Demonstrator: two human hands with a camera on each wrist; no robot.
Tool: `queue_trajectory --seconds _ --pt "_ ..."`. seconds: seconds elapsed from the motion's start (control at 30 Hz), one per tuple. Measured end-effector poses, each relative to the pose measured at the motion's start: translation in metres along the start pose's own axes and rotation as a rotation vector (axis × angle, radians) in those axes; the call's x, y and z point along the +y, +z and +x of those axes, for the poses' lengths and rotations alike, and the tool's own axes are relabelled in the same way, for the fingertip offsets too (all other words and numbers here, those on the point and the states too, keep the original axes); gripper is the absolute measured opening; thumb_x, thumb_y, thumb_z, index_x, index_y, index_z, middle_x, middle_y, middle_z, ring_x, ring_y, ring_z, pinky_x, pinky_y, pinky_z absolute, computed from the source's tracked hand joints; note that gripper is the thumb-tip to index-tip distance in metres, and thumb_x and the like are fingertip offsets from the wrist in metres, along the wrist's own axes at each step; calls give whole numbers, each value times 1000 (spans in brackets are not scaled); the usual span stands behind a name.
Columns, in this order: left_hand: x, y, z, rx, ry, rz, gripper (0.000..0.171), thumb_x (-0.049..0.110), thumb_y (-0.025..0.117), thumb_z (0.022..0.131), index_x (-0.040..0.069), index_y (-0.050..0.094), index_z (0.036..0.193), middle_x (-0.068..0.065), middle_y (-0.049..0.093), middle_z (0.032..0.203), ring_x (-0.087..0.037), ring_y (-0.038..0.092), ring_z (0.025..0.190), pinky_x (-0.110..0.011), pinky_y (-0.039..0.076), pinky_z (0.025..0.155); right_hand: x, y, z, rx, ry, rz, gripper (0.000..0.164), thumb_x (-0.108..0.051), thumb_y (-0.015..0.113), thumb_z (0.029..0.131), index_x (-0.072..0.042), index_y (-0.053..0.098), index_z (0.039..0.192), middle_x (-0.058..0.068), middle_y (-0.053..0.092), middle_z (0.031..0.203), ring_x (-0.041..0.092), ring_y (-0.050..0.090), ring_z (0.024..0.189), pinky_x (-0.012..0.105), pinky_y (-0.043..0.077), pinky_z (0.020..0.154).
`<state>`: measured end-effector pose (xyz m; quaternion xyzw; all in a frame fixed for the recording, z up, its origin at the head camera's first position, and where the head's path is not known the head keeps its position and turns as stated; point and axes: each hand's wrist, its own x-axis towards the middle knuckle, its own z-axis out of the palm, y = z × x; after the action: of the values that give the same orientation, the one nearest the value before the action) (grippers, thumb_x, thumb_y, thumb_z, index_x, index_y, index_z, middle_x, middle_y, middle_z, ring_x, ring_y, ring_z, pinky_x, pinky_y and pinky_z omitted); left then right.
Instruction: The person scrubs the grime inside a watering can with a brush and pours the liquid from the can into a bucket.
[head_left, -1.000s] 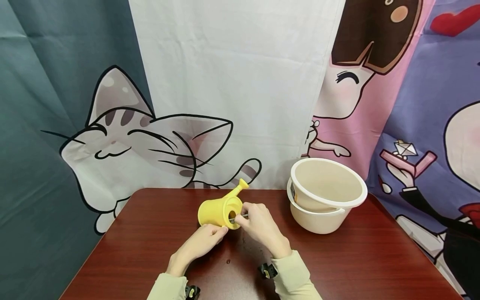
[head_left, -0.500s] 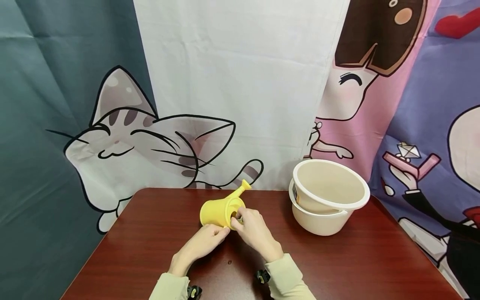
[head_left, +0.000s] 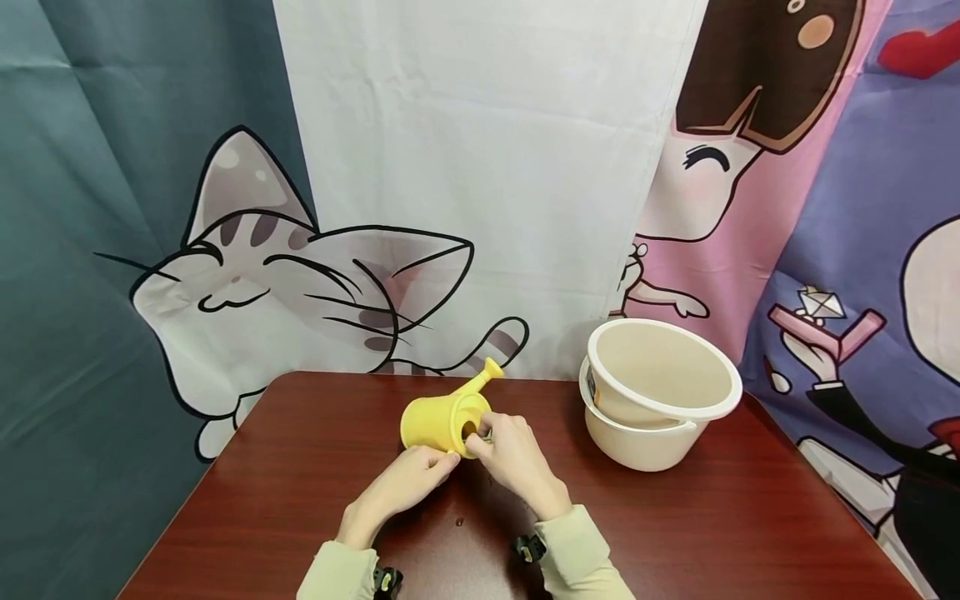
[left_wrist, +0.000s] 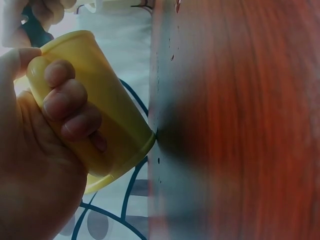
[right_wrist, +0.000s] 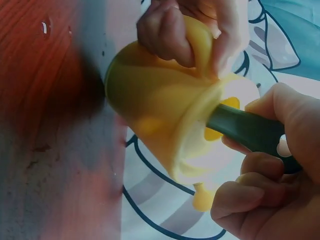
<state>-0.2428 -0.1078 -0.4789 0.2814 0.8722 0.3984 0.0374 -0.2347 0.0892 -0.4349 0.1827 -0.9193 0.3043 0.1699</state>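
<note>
A yellow watering can [head_left: 429,423] lies tipped over the table, its open top turned to the right and its spout pointing up and back. Its loop handle is gripped by my left hand [head_left: 405,483], whose fingers curl through the loop in the left wrist view. My right hand [head_left: 517,458] holds a dark green handle [right_wrist: 252,132] with a hole near its end. In the right wrist view the handle's front end enters the round hole in the can's top. Whatever is on that end is hidden inside the can, so the tool's kind cannot be told.
Two cream plastic basins [head_left: 645,446], one set askew inside the other, stand at the back right of the brown wooden table [head_left: 300,467]. A small drop [head_left: 459,522] lies on the table in front of the can. A printed cloth [head_left: 480,167] hangs behind.
One second ago a grey shaft showed between my right hand and the can. The right hand has since moved in closer to the opening. My left hand keeps its grip on the can.
</note>
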Motion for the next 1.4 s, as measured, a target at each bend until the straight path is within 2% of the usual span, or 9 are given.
queue_trajectory --seconds 0.27,0.5,0.8,1.07,1.23,1.4 --pt "-1 1 -1 -14 -25 -25 53 42 44 103 18 42 56 13 30 50 -2 26 47 -21 27 48 -1 -13 -1 3 9 38 18 -14 65 72 -21 52 62 -12 46 54 8 44 54 24 38 50" --pt "0 1 1 -13 -19 -2 51 42 45 103 20 43 56 14 31 52 -2 27 48 -21 27 48 -3 -25 0 13 9 36 18 -15 66 73 -20 52 62 -11 43 52 8 42 52 24 35 48" --pt "1 0 0 -4 -11 7 52 41 45 103 20 41 56 14 29 52 -2 26 48 -21 27 47 0 -11 1 -17 -16 21 14 -16 64 74 -20 54 65 -12 47 57 9 47 55 25 39 52" --pt "2 0 0 2 -10 40 50 41 46 102 22 41 56 15 29 52 -2 26 49 -21 28 48 2 1 0 -29 -14 20 19 -17 64 80 -18 52 65 -9 45 56 11 45 55 27 38 51" --pt "1 0 0 -5 -11 40 50 42 45 102 22 42 56 15 29 52 -2 27 49 -21 28 48 2 4 -1 -38 -19 6 19 -16 64 76 -19 50 63 -10 43 55 10 43 53 26 36 49" --pt "0 -1 -1 -5 -16 28 51 42 46 102 21 42 56 14 29 52 -2 26 49 -21 28 48 1 -4 0 -35 -11 23 23 -14 64 72 -20 46 59 -12 35 53 7 36 52 23 30 48"
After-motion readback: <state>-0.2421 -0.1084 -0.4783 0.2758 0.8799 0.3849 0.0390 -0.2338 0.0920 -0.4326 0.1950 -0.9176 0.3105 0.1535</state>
